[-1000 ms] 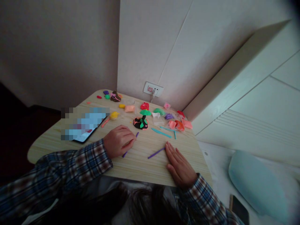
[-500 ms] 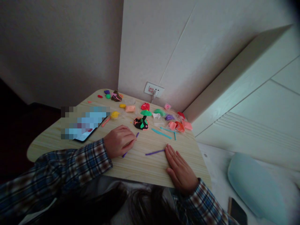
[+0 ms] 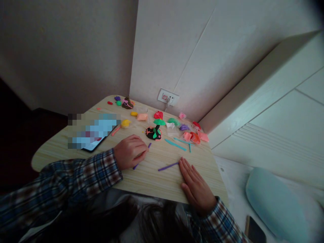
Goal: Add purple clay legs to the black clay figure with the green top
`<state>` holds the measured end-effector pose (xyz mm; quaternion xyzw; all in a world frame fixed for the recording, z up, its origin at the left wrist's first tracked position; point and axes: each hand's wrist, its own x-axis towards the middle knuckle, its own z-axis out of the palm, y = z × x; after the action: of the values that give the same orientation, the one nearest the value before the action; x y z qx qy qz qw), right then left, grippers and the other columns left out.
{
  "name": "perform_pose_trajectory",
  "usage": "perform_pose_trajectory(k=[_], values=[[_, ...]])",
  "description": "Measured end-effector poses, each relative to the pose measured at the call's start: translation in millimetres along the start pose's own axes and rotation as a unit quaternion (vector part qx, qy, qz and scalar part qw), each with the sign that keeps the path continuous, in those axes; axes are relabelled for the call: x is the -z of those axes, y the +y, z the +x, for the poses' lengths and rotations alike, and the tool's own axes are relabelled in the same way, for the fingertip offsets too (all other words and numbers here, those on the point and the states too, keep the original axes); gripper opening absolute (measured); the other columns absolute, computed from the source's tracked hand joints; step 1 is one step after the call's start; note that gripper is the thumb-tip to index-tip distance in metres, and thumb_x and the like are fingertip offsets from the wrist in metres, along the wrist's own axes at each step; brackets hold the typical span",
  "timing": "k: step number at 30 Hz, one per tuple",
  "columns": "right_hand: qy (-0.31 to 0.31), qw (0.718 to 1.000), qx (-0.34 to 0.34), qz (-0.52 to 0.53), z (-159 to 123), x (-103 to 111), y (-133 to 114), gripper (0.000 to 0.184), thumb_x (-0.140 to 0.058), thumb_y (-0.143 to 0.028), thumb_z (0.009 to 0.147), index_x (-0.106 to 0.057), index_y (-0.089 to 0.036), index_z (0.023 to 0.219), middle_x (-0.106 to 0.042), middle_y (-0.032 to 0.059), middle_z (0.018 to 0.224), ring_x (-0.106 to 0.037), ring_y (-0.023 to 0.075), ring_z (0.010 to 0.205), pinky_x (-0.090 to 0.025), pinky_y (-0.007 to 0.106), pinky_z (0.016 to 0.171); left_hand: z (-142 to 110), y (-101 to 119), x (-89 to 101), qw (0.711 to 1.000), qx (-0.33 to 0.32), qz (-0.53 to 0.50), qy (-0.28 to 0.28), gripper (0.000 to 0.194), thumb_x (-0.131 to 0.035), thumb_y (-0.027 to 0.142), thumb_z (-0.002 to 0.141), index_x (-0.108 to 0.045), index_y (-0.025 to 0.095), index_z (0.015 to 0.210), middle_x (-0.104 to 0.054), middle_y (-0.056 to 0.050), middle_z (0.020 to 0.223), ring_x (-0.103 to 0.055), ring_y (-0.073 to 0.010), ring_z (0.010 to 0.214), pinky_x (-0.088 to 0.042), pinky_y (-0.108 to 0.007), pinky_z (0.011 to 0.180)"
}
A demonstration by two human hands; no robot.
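Note:
My left hand (image 3: 131, 152) rests on the table with its fingers curled together over a thin purple clay roll (image 3: 150, 145). Both ends of that roll stick out from beneath the hand; its middle is hidden. A second purple clay roll (image 3: 167, 167) lies in front of me, its right end at the fingertips of my right hand (image 3: 197, 184). That hand is flat on the wood, fingers stretched out. Beyond the hands stands a clay model (image 3: 153, 132) with a black base and a green top. Blue modelling tools (image 3: 175, 144) lie to its right.
A phone or tablet (image 3: 94, 145), partly pixelated, lies on the left of the table (image 3: 157, 185). Clay packets (image 3: 194, 137) and small clay pieces (image 3: 127, 103) line the far side. Behind is a wall socket (image 3: 168, 97) with a plug; a pale blue cushion (image 3: 274, 202) lies at right.
The camera view has shifted slightly. The right-hand purple roll has swung a little, its left end now nearer me. My right hand has moved slightly with it; my left hand looks the same.

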<state>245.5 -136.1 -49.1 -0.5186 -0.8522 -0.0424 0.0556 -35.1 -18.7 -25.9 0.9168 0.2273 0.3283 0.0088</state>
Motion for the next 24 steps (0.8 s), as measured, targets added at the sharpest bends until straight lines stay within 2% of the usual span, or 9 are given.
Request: perform_pose_trajectory(k=[3, 8, 11, 15, 18, 21, 24], values=[[-0.002, 1.000, -0.003, 0.002, 1.6, -1.3, 0.2, 0.061, -0.026, -0.032, 0.092, 0.004, -0.014, 0.142, -0.020, 0.0133, 0.145, -0.016, 0.0212, 0.135, -0.032, 0.046, 0.103, 0.2, 0.2, 0.1, 1.000, 0.002, 0.000, 0.003, 0.020, -0.043, 0.016, 0.083, -0.062, 0.015, 0.077, -0.067, -0.003, 0.076, -0.059, -0.0141, 0.072, -0.043, -0.032, 0.082], [0.007, 0.999, -0.027, 0.015, 31.7, -4.4, 10.4, 0.059, -0.025, -0.032, 0.092, -0.001, -0.013, 0.142, -0.022, 0.0143, 0.144, -0.018, 0.0206, 0.134, -0.029, 0.047, 0.105, 0.3, 0.3, 0.5, 1.000, 0.006, -0.003, 0.002, 0.021, -0.043, 0.016, 0.082, -0.063, 0.015, 0.077, -0.067, -0.003, 0.077, -0.059, -0.0140, 0.073, -0.043, -0.032, 0.083], [0.012, 0.999, -0.022, 0.020, 39.5, -1.1, 9.8, 0.058, -0.024, -0.034, 0.092, -0.003, -0.011, 0.142, -0.022, 0.0154, 0.144, -0.018, 0.0208, 0.134, -0.027, 0.048, 0.106, 0.2, 0.5, 0.4, 1.000, 0.008, -0.003, 0.002, 0.023, -0.041, 0.017, 0.083, -0.063, 0.016, 0.077, -0.067, -0.003, 0.077, -0.059, -0.0139, 0.073, -0.043, -0.032, 0.084], [0.002, 0.999, 0.016, 0.031, 42.6, 5.5, -8.7, 0.059, -0.022, -0.034, 0.092, -0.005, -0.008, 0.142, -0.021, 0.0158, 0.144, -0.015, 0.0210, 0.135, -0.028, 0.047, 0.105, 0.1, 0.4, -0.5, 1.000, 0.009, -0.001, 0.003, 0.021, -0.043, 0.017, 0.083, -0.063, 0.016, 0.077, -0.067, -0.003, 0.076, -0.059, -0.0141, 0.073, -0.042, -0.032, 0.083], [-0.027, 0.998, 0.047, 0.036, 52.2, 8.3, -27.8, 0.059, -0.023, -0.036, 0.091, -0.014, -0.003, 0.140, -0.020, 0.0170, 0.144, -0.014, 0.0220, 0.135, -0.027, 0.045, 0.106, 0.3, 0.6, -0.7, 1.000, 0.006, 0.000, 0.008, 0.020, -0.043, 0.016, 0.082, -0.063, 0.015, 0.077, -0.067, -0.004, 0.077, -0.059, -0.0145, 0.073, -0.042, -0.032, 0.083], [-0.042, 0.998, 0.047, 0.022, 59.0, 10.0, -40.6, 0.059, -0.024, -0.036, 0.091, -0.023, 0.001, 0.137, -0.021, 0.0180, 0.144, -0.016, 0.0236, 0.135, -0.027, 0.044, 0.107, 0.7, 1.3, 0.0, 1.000, 0.007, 0.000, 0.006, 0.021, -0.042, 0.016, 0.083, -0.063, 0.015, 0.077, -0.067, -0.004, 0.077, -0.059, -0.0147, 0.073, -0.042, -0.033, 0.083], [-0.035, 0.998, 0.052, 0.002, 49.7, 10.2, -45.9, 0.060, -0.026, -0.039, 0.091, -0.026, 0.001, 0.136, -0.024, 0.0174, 0.143, -0.019, 0.0241, 0.134, -0.029, 0.043, 0.106, 1.0, 1.8, 0.5, 1.000, 0.006, 0.000, 0.003, 0.021, -0.042, 0.016, 0.083, -0.062, 0.015, 0.077, -0.067, -0.004, 0.077, -0.059, -0.0143, 0.073, -0.042, -0.032, 0.083]])
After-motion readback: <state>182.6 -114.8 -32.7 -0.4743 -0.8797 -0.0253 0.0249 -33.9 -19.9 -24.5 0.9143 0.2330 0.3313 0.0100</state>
